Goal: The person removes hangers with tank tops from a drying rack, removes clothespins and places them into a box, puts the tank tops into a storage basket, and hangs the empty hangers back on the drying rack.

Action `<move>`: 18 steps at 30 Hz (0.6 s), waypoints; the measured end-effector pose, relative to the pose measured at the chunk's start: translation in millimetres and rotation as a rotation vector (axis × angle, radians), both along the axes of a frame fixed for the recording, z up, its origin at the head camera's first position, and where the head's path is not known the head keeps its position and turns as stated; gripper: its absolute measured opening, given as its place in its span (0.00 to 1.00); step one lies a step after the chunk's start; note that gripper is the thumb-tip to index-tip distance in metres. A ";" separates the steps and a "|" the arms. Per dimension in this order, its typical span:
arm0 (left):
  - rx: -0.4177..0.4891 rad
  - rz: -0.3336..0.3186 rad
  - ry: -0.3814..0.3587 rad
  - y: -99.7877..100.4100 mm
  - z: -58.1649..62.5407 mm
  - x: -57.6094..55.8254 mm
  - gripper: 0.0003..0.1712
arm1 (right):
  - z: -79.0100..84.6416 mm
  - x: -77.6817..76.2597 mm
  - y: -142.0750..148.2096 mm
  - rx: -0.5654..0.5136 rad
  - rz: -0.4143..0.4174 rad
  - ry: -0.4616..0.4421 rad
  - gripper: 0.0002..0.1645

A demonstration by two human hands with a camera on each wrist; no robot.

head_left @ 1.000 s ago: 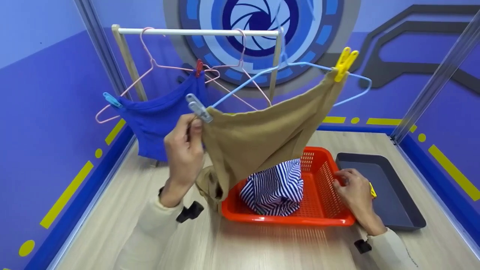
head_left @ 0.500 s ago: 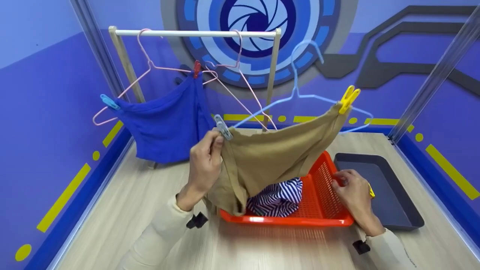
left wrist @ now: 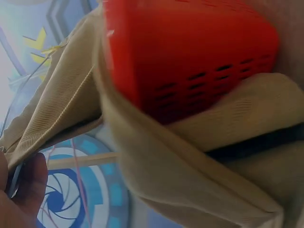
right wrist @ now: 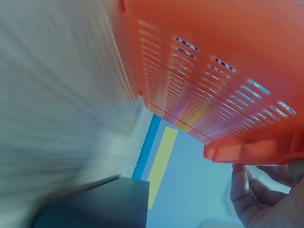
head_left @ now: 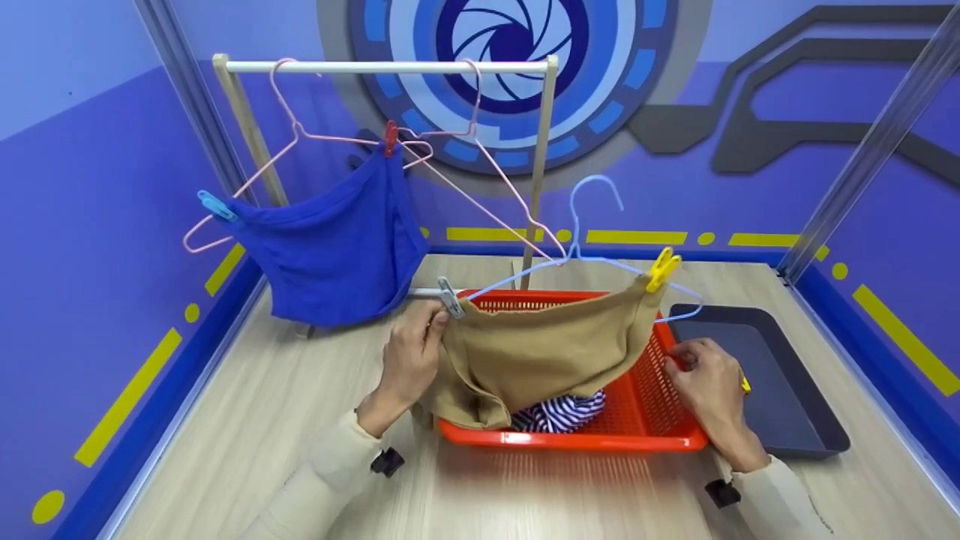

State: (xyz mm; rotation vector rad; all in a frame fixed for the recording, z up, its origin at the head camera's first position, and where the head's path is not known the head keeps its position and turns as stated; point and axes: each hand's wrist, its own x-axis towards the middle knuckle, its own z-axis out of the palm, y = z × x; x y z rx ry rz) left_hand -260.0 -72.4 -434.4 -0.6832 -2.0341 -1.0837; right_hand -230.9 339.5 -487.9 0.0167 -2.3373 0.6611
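Note:
My left hand (head_left: 409, 349) pinches the waist corner of a pair of tan shorts (head_left: 547, 345), right beside a grey clothespin (head_left: 450, 297). That clothespin and a yellow clothespin (head_left: 663, 268) fix the shorts to a light blue hanger (head_left: 575, 232), whose hook is free of the rack. The shorts hang over a red basket (head_left: 577, 441), partly covering a striped cloth (head_left: 566, 412) in it. At the basket's right rim, my right hand (head_left: 709, 382) has loosely bent fingers; in the right wrist view its fingertips (right wrist: 240, 183) lie right by the rim.
Behind, a rack with a white bar (head_left: 375, 67) carries blue shorts (head_left: 330, 255) pinned to a pink hanger, plus another pink hanger (head_left: 517, 187). A dark grey tray (head_left: 787, 375) lies right of the basket, with something yellow (head_left: 745, 385) partly behind my right hand.
The hanger with the tan shorts has come down and away from the rack bar, towards the basket. My left hand moved right and lower with it. My right hand stays at the rim.

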 end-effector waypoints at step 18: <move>-0.102 -0.072 -0.066 -3.0 -31.9 -12.4 0.04 | 3.0 1.9 -1.1 0.008 -0.018 -0.050 0.05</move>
